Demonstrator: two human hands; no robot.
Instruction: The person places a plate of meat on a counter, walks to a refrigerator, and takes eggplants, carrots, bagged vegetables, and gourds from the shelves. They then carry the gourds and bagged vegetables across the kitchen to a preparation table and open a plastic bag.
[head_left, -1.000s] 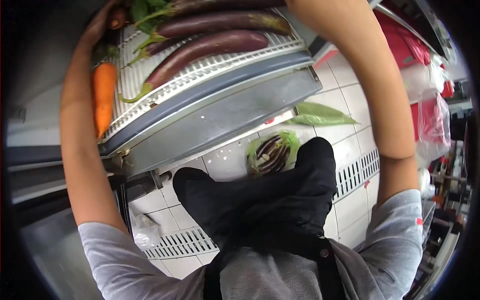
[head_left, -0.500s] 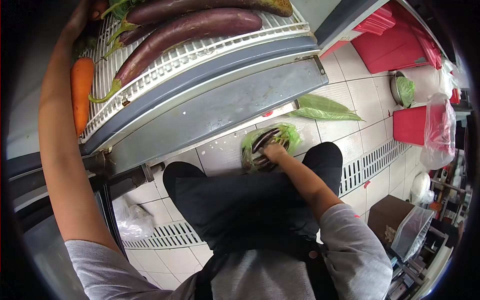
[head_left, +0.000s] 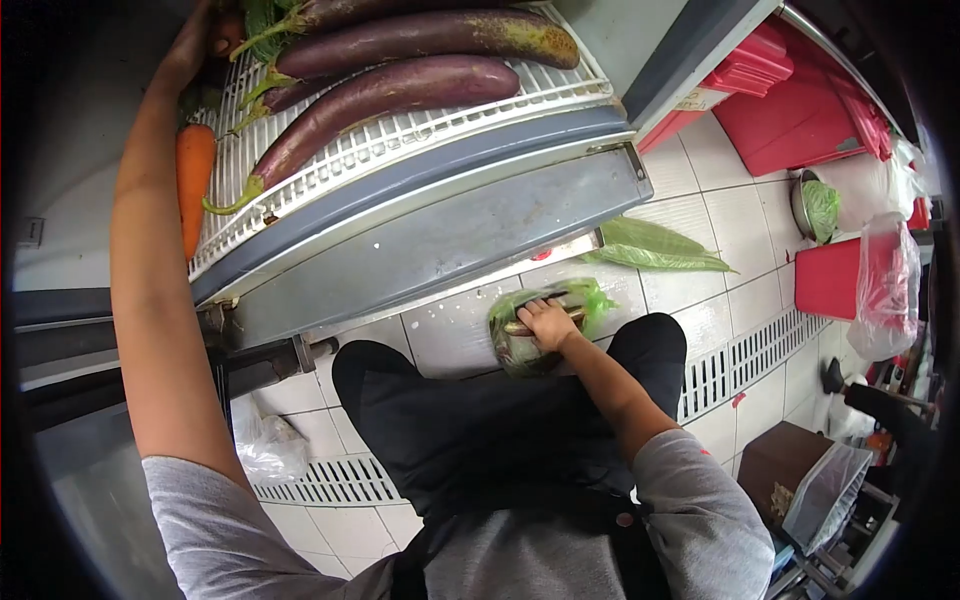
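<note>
Down on the floor tiles, my right hand (head_left: 548, 326) lies across an eggplant (head_left: 516, 328), its fingers curled over the far side. That eggplant is in an open green plastic bag (head_left: 598, 304) between my feet. My left hand (head_left: 190, 48) reaches up to the back left of a white wire shelf (head_left: 560, 95). A reddish-brown thing (head_left: 230, 32) is beside it, and most of its fingers are out of sight. On the shelf rest several long purple eggplants (head_left: 400, 92). A carrot (head_left: 195, 185) lies by my left forearm.
Large green leaves (head_left: 655, 246) lie on the floor by the fridge's metal base (head_left: 450, 232). Red bins (head_left: 828, 278), a bowl holding a cabbage (head_left: 820, 210) and a lined brown bin (head_left: 785, 470) stand to the right. Drain grates (head_left: 755, 355) cross the floor. Another person's dark-clothed leg (head_left: 885, 412) shows at right.
My right hand has shifted within the green bag and now spreads over an eggplant. The shelf appears lower and farther right as the view moves. A person's leg has come in at right.
</note>
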